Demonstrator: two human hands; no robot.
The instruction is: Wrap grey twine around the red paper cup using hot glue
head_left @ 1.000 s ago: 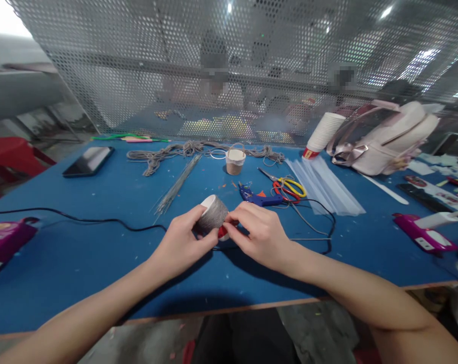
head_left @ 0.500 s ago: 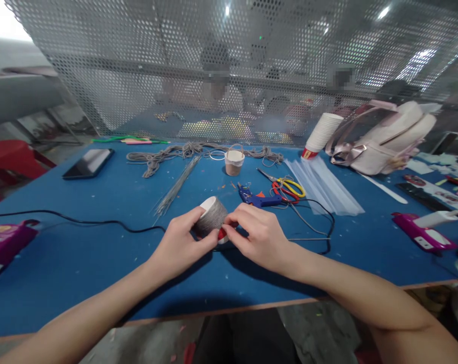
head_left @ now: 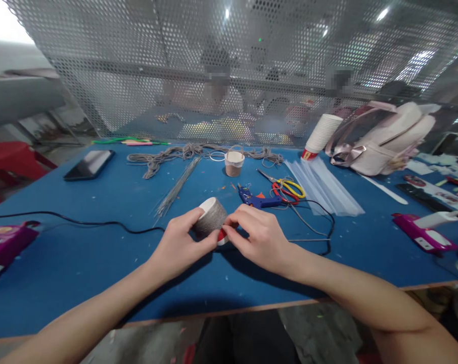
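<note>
At table centre, your left hand [head_left: 178, 242] grips the cord-wrapped cup [head_left: 211, 217], right fingers [head_left: 239, 226] pinched shut at its rim; wrapping looks nearly complete, so press the end down firmly next.

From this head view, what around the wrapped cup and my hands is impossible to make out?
- Head view: the near end of the wrapped cup is covered by the left hand and right hand, so the cord's free end is unseen.
- Whatever the right fingertips pinch is too small to tell.
- The pink glue gun is cut off by the left edge.
- People behind the perforated screen are blurred.
</note>
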